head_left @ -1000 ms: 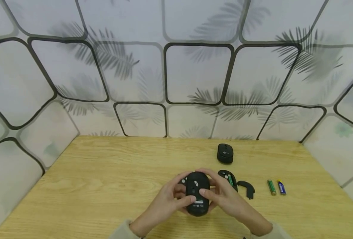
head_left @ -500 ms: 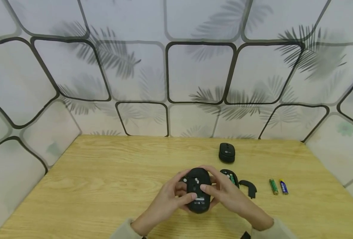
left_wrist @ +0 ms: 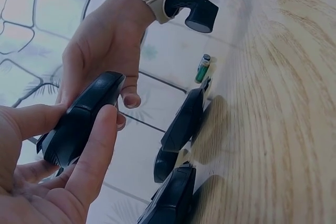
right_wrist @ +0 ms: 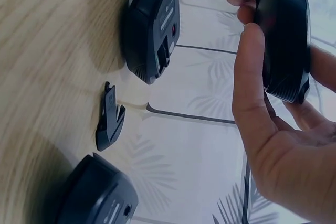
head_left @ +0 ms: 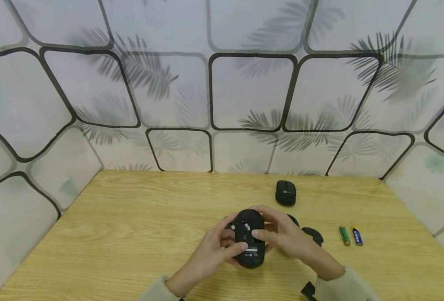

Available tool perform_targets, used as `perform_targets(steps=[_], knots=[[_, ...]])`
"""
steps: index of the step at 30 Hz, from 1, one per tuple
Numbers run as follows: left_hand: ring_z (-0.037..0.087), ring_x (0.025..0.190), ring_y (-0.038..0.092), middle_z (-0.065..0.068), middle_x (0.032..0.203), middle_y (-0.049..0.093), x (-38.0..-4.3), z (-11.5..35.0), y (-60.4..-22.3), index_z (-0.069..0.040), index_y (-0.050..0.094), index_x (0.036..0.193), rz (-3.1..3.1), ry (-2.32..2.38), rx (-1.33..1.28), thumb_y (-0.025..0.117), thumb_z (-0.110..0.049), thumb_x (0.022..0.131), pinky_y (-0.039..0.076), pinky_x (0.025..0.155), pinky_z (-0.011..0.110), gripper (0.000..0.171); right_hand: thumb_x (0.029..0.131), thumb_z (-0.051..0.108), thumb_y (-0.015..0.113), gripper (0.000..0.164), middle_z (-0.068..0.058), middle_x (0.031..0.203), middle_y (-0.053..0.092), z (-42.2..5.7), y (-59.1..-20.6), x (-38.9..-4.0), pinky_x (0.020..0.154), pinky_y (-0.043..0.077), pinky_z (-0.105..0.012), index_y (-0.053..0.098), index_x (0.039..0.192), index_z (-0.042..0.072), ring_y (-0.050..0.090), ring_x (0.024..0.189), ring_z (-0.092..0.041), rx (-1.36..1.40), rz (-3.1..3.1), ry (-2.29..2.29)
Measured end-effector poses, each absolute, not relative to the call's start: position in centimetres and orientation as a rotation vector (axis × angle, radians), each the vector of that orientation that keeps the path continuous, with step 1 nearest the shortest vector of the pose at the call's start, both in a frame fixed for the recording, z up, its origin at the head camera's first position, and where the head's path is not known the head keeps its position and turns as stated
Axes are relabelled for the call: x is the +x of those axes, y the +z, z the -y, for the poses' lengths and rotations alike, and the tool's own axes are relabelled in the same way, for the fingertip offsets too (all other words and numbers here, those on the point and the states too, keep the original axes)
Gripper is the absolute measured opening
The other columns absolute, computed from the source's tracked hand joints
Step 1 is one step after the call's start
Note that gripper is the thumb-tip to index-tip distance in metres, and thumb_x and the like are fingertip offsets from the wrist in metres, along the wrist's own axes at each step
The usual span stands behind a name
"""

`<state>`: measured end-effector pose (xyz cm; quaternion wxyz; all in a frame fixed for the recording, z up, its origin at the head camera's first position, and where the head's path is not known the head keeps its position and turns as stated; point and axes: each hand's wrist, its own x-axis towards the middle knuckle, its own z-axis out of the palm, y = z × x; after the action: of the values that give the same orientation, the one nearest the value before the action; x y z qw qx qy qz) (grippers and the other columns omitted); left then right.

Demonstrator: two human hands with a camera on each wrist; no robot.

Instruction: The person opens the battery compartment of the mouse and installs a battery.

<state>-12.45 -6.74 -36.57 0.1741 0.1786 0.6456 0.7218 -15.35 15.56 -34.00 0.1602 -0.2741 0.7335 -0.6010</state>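
Both hands hold a black computer mouse (head_left: 249,256) above the table, with its labelled underside towards the head camera. My left hand (head_left: 216,244) grips its left side, the thumb lying over the label end. On the other side my right hand (head_left: 287,234) holds the mouse near its far end, thumb pressed on the underside. The left wrist view shows the held mouse (left_wrist: 79,121) between the fingers of both hands. In the right wrist view, another mouse (right_wrist: 155,27) has an open battery compartment, and a loose black cover (right_wrist: 110,121) lies near it.
A black mouse (head_left: 285,193) stands upright at the back. Right of my right hand are a curved black cover (head_left: 314,236), a green battery (head_left: 344,235) and a blue battery (head_left: 357,236). A patterned wall (head_left: 241,154) closes off the table's (head_left: 139,225) far edge.
My right hand has shifted slightly up and over the mouse and cover behind it, hiding more of them. The held mouse has risen a little in the head view.
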Motion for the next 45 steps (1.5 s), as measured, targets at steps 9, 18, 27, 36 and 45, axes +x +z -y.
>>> perform_targets(steps=[9, 18, 27, 36, 45], knots=[[0.022, 0.091, 0.068, 0.009, 0.098, 0.066, -12.5, 6.7, -36.6, 0.002, 0.028, 0.157, -1.835, 2.042, 0.492, 0.067, -0.004, 0.096, 0.065, 0.068, 0.036, 0.073, 0.103, 0.012, 0.061, 0.048, -0.027, 0.121, 0.059, -15.7, -33.7, -15.8, 0.061, 0.065, -0.040, 0.044, 0.140, -0.014, 0.068, 0.095, -0.032, -0.818, -2.141, -1.732], [0.022, 0.090, 0.068, 0.011, 0.097, 0.066, -12.5, 6.7, -36.7, 0.000, 0.032, 0.156, -1.847, 2.033, 0.505, 0.067, -0.001, 0.095, 0.065, 0.067, 0.039, 0.070, 0.102, 0.006, 0.059, 0.042, -0.028, 0.117, 0.061, -15.8, -33.5, -16.6, 0.060, 0.064, -0.038, 0.047, 0.137, -0.015, 0.069, 0.090, -0.026, -0.896, -2.227, -1.731], [0.024, 0.090, 0.069, 0.012, 0.096, 0.067, -12.5, 6.6, -36.7, -0.002, 0.035, 0.155, -1.827, 2.035, 0.504, 0.066, 0.000, 0.096, 0.065, 0.067, 0.041, 0.067, 0.102, 0.005, 0.061, 0.040, -0.021, 0.109, 0.063, -15.7, -33.2, -17.2, 0.063, 0.063, -0.036, 0.051, 0.137, -0.012, 0.067, 0.085, -0.018, -0.849, -2.311, -1.723], [0.024, 0.093, 0.069, 0.012, 0.099, 0.066, -12.5, 6.8, -36.7, 0.000, 0.030, 0.157, -1.803, 2.057, 0.463, 0.066, -0.002, 0.097, 0.065, 0.070, 0.045, 0.070, 0.101, 0.006, 0.062, 0.043, -0.019, 0.103, 0.066, -15.5, -33.1, -17.9, 0.066, 0.063, -0.035, 0.050, 0.137, -0.014, 0.066, 0.087, -0.017, -0.864, -2.296, -1.710], [0.026, 0.093, 0.070, 0.014, 0.101, 0.067, -12.7, 7.0, -36.5, -0.002, 0.031, 0.156, -1.779, 2.068, 0.440, 0.065, -0.003, 0.097, 0.065, 0.072, 0.046, 0.068, 0.101, 0.005, 0.062, 0.040, -0.017, 0.102, 0.067, -15.2, -33.0, -18.3, 0.067, 0.063, -0.039, 0.053, 0.136, -0.010, 0.066, 0.086, -0.019, -0.848, -2.387, -1.640]])
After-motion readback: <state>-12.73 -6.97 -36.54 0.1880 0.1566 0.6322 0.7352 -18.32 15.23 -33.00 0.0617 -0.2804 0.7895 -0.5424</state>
